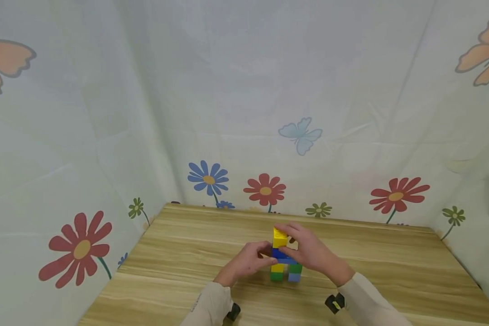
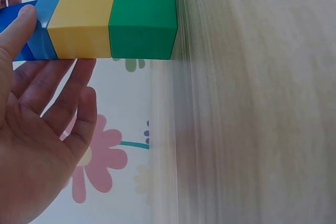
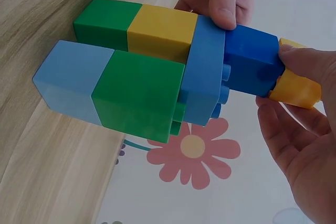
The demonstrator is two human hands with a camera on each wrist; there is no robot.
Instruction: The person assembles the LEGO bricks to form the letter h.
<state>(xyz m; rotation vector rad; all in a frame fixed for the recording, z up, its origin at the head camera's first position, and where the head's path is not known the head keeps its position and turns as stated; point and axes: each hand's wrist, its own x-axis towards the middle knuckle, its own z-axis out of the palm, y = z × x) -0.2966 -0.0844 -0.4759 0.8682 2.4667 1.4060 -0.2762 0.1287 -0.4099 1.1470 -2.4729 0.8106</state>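
Toy building bricks stand on the table as two short columns. One column has a green brick (image 3: 107, 22) with a yellow brick (image 3: 163, 30) above it. The other pairs a light blue brick (image 3: 73, 80) with a green brick (image 3: 139, 93). A blue bridging brick (image 3: 202, 72) spans both, and a dark blue brick (image 3: 252, 59) sits on its left end. My left hand (image 1: 248, 260) grips the stack around the bridging and dark blue bricks, thumb on the near side. At the top, my right hand (image 1: 311, 249) holds another yellow brick (image 1: 280, 238) between thumb and fingers, right against the dark blue one.
The wooden table (image 1: 371, 258) extends around the stack, reaching back to a pale curtain (image 1: 236, 90) printed with flowers and butterflies. Black wrist straps (image 1: 335, 303) show at both beige sleeves (image 1: 368, 299).
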